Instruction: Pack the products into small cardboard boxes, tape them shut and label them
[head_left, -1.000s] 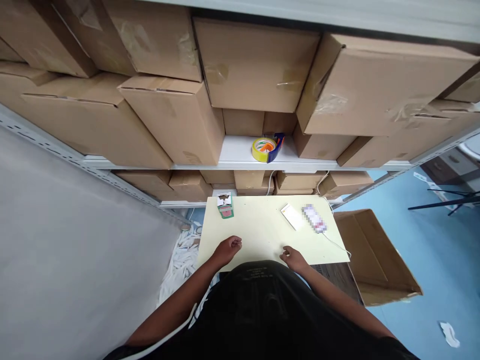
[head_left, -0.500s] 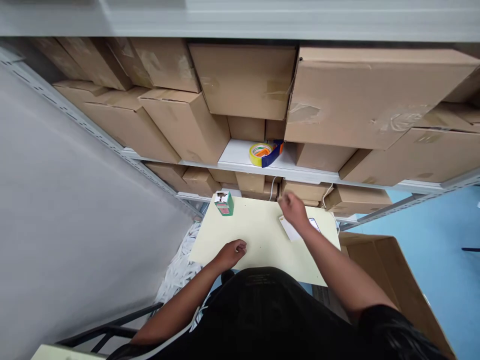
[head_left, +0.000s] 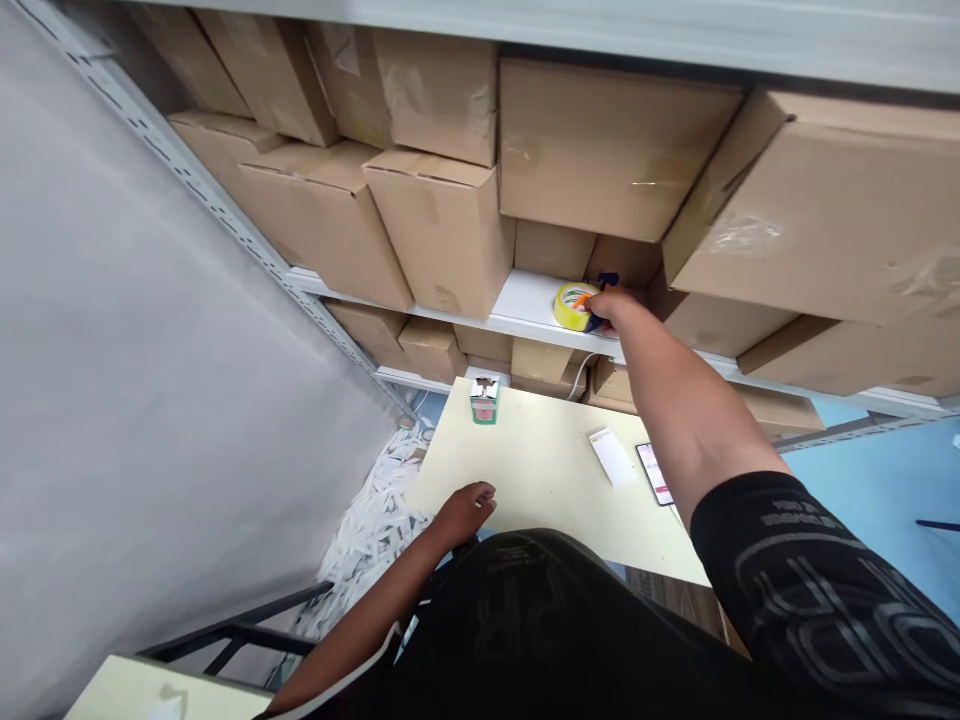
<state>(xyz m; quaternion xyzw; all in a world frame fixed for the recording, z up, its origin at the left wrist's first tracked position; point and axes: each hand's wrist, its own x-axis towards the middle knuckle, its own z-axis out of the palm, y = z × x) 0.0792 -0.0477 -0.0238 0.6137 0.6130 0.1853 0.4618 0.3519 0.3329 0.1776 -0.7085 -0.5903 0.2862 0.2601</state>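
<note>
On the white shelf, my right hand [head_left: 611, 303] is closed around a blue tape dispenser [head_left: 609, 279] that carries a roll of yellow tape [head_left: 568, 317]. My fingers hide most of its handle. My left hand [head_left: 466, 510] hangs over the front edge of the cream table [head_left: 536, 470], its fingers loosely curled with nothing showing in them. A small green and white box [head_left: 484, 402] stands at the table's back left. Farther right lie a flat white box [head_left: 611, 456] and a phone [head_left: 655, 474], under my right forearm.
Cardboard boxes [head_left: 442, 235] fill the shelves around the tape's spot, and a large one [head_left: 832, 220] juts out at the upper right. A white cable [head_left: 579, 377] hangs behind the table. White paper strips [head_left: 375, 510] cover the floor at left, beside a grey wall [head_left: 187, 420].
My right hand has gone from above the white box up to the shelf and taken hold of the tape dispenser. My left hand stays nearly in place. The view has shifted.
</note>
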